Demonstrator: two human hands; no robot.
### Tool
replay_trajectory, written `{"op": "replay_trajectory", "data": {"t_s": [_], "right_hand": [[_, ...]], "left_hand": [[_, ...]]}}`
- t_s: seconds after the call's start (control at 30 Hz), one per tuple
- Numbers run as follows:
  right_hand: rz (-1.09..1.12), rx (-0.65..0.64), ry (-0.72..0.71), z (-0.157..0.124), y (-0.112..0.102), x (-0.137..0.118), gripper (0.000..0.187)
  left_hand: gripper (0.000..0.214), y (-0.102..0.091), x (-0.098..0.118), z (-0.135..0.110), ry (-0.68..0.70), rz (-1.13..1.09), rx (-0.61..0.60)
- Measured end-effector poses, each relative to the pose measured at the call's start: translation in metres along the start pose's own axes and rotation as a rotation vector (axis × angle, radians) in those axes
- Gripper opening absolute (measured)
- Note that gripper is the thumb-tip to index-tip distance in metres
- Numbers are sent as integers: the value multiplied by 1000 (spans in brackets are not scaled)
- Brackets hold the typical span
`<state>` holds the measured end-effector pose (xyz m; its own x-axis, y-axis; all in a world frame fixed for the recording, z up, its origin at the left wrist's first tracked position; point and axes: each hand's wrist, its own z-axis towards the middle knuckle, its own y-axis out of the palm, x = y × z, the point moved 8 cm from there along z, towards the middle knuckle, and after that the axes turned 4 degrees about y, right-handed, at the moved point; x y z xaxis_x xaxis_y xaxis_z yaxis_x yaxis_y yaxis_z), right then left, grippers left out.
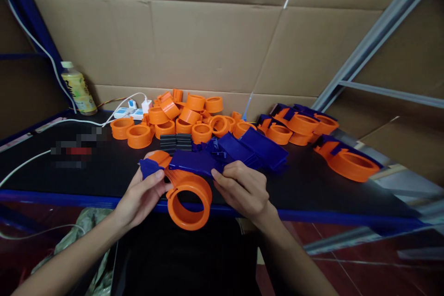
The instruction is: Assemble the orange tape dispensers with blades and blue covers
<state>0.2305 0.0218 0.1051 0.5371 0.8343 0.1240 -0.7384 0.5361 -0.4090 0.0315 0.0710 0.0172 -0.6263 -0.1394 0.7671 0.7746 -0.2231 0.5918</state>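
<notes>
My left hand (144,194) is closed round the arm of an orange plastic ring part (190,201), its thumb pressing a small blue plastic piece (151,167) against it. The ring hangs over the table's front edge. My right hand (243,187) pinches the right end of a flat blue plastic panel (196,162), which lies across the top of the orange part. Whether the panel is joined to the orange part I cannot tell. Just behind the hands are black ribbed blocks (175,142) and a heap of loose blue panels (256,148).
Many orange rings (189,113) are piled at the back of the black table (97,175). Orange-and-blue joined parts (298,122) stand at the right. A power strip (130,113) with white cables and a yellow-labelled bottle (79,89) occupy the back left. Cardboard (208,41) walls the back.
</notes>
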Motion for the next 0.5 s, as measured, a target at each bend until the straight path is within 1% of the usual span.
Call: {"op": "replay_trajectory", "data": {"t_s": [0.07,0.2,0.37,0.5], "right_hand": [[0,3,8,-2,-3,1,19],[35,81,64,-4,-12,3,30],[70,47,30,-3,-2,-10,28],[52,51,38,-3,1,-10,24]], "left_hand": [[46,0,0,-1,14,-2,12],[37,-2,-1,-4,38,43,43],[35,-3,-2,-4,38,69,44],[34,-4,-2,-3,60,82,30]]}}
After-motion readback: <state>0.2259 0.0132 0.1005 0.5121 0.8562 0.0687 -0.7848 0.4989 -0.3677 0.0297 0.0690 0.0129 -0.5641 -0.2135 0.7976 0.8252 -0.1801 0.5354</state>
